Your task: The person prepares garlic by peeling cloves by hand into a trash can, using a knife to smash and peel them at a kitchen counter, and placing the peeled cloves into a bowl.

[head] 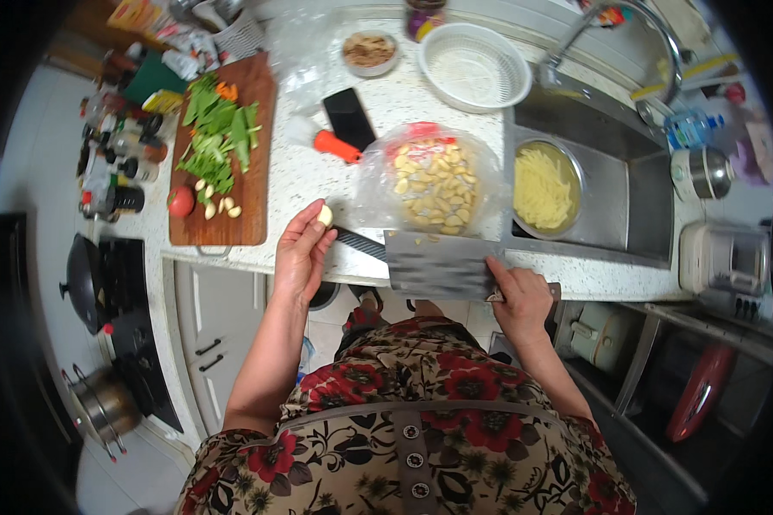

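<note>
Between the thumb and fingers of my left hand [305, 248] is a pale peeled garlic clove [325, 215]. My right hand [523, 297] grips the handle of a broad Chinese cleaver [443, 265], its blade lying flat over the counter's front edge. Small bits stick to the blade near its upper edge. Partly under the cleaver lies a dark patterned handle [361, 244]; what it belongs to is hidden. Just beyond the blade, a clear plastic bag [373, 187] holds many garlic cloves [441, 187].
At left, a wooden cutting board [251, 212] bears chopped greens [222, 135], several garlic cloves [210, 209] and a tomato [181, 201]. A phone [349, 119] and orange-handled brush [336, 147] lie behind. A white colander [473, 64] stands near the sink [618, 187], which holds a bowl of pale shreds [544, 187].
</note>
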Motion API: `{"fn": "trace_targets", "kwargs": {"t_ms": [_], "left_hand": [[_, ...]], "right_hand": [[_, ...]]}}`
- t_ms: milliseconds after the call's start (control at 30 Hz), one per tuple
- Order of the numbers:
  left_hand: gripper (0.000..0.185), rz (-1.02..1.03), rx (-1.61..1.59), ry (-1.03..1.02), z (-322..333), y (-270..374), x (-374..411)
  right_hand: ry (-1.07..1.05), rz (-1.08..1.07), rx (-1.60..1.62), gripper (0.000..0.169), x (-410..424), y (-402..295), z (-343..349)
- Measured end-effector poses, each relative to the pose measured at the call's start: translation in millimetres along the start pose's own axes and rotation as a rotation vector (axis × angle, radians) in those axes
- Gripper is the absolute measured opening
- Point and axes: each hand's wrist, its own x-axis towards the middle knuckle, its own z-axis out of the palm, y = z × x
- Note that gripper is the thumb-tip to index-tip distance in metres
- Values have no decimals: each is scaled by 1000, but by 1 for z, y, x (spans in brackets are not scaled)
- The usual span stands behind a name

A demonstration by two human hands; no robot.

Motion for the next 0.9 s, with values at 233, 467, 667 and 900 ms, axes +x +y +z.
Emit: {"fn": "trace_targets", "kwargs": {"t_ms": [233, 467, 667, 900], "left_hand": [[27, 138, 96, 307, -75, 19, -12], [21, 200, 133, 512, -136, 24, 10], [8, 287, 143, 503, -154, 9, 25], [6, 298, 282, 569, -166, 6, 25]], "right_hand": [[-42, -126, 106, 59, 49, -51, 29], [-207, -246, 167, 57, 92, -114, 72], [-352, -290, 188, 52, 119, -151, 100], [-427, -302, 178, 46, 141, -181, 116]]}}
